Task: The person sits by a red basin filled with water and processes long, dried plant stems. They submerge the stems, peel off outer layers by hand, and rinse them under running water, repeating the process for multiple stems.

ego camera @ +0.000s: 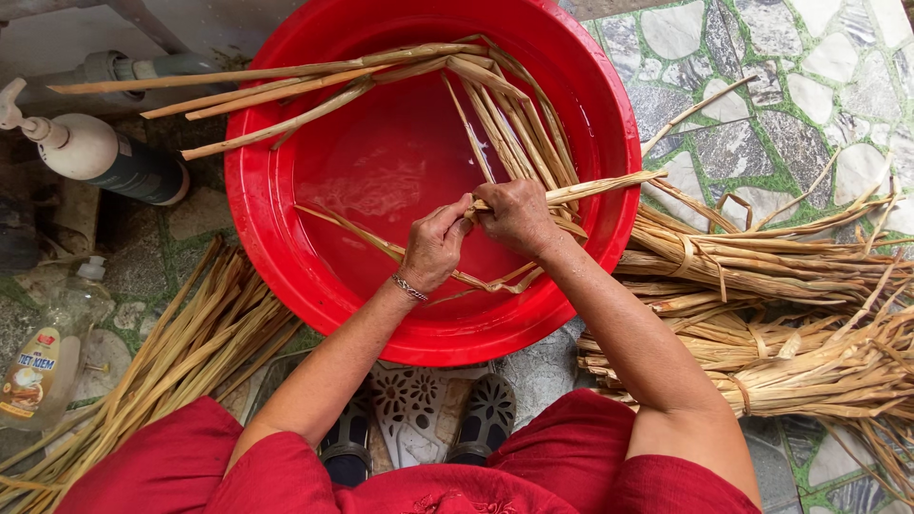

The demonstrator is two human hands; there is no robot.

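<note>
Red cloth of the person's garment (533, 471) fills the bottom edge of view, knees apart; between them 2 dark perforated rubber clogs (486, 419) stand on a patterned mat.

1 round red plastic basin (262, 219) sits on the stone-paved ground (762, 133), holding shallow water. About 10 long dried reed stalks (514, 124) lie in it, fanned from the basin's upper rim down toward the middle, several tips jutting past the upper-left rim.

2 hands meet over the basin's centre-right. Left hand (433, 249): forearm coming up from the lower left, 1 thin metal bracelet (410, 287) at the wrist, fingers curled, thumb and fingertips pinched on 1 flat pale reed strip (609, 186). Right hand (515, 215): forearm coming in from the lower right, knuckles up, fingers closed on the same strip just beside the left. Fingertips of the 2 hands touch. The strip runs from the hands out over the basin's right rim; a loose length trails below the hands in the water.

Outside the basin, right side: tied bundles of dried reed (762, 314), at least 3 bindings visible. Left side: 1 loose sheaf of yellow-green reeds (181, 362) lying diagonally. Upper left: 1 pump bottle on its side (105, 157). Lower left: 1 clear plastic bottle with yellow liquid (43, 366).
</note>
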